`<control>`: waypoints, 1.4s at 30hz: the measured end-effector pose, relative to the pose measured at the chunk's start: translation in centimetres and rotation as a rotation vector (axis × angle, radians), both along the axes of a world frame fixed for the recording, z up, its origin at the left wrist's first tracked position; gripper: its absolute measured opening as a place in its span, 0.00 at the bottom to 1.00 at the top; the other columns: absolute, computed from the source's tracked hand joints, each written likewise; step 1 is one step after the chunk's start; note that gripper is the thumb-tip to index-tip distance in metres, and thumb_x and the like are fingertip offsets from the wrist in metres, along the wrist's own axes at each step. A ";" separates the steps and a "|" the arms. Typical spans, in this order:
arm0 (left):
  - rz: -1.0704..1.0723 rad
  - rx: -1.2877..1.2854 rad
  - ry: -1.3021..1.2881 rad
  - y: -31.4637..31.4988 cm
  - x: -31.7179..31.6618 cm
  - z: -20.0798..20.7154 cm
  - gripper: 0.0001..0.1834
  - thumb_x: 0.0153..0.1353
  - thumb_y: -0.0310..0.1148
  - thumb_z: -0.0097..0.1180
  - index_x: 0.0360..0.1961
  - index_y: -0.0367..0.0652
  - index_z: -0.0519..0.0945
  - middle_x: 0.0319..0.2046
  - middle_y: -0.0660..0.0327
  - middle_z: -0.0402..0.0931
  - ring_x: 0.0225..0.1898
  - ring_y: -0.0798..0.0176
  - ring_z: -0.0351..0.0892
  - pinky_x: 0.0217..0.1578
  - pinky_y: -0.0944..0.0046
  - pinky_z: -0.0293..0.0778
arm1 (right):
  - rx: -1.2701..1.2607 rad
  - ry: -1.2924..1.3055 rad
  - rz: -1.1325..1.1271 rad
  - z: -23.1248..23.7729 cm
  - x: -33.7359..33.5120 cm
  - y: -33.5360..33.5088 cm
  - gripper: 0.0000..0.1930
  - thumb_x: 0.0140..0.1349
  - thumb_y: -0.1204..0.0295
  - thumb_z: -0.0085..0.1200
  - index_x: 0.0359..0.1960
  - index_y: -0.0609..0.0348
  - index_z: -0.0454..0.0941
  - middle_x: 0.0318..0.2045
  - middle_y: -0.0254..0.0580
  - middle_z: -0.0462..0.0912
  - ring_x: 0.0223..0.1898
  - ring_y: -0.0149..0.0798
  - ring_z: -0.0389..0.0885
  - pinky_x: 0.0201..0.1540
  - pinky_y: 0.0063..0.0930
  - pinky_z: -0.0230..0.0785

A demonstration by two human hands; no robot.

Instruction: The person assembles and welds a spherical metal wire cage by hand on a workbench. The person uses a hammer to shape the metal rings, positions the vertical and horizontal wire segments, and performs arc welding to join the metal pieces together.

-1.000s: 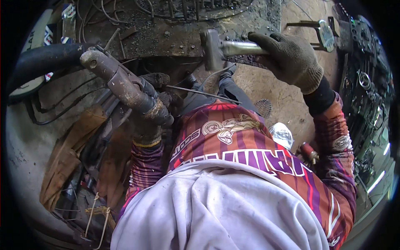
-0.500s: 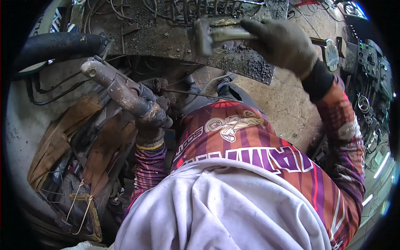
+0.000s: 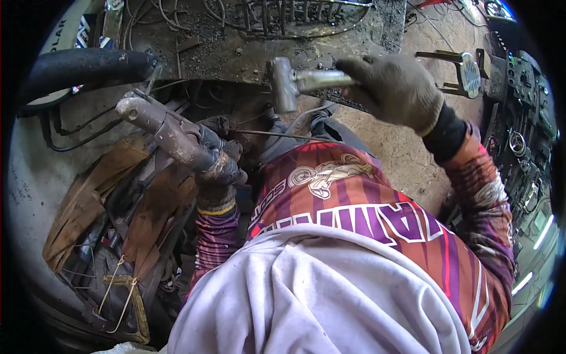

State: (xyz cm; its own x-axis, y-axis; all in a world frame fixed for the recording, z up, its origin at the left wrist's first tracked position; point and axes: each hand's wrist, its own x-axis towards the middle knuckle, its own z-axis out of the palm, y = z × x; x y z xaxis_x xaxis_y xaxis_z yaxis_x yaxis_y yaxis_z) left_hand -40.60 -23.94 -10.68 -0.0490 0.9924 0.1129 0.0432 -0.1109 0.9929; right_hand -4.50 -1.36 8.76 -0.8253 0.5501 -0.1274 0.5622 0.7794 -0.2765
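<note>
My right hand, in a worn knit work glove, is wrapped round the handle of a sledge hammer. Its heavy steel head points left, near the front edge of the metal worktable. To the left, a brown, scuffed metal shaft with a forked end slants across my left hand and hides most of it. Knit glove fingers show beyond the shaft, closed round the end of a thin metal rod. That rod runs right, across in front of my shirt.
A thick black tube juts in from the left. A metal grate and dark grit lie on the worktable. Brown cloths hang over metal parts at lower left. A small metal stand and tool cases are at right.
The hammer has come down toward me, its head now nearer the table's front edge. My right hand has lowered slightly with it. My left hand stays nearly in place.
</note>
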 end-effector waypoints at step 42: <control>-0.157 -0.086 -0.459 5.0 -0.5 5.6 0.16 0.65 0.32 0.60 0.50 0.41 0.70 0.38 0.63 0.70 0.37 0.66 0.71 0.43 0.62 0.75 | -1.493 1.166 -1.218 -2.4 -3.2 -8.7 0.26 0.73 0.54 0.50 0.60 0.62 0.75 0.23 0.26 0.71 0.15 0.24 0.68 0.17 0.18 0.63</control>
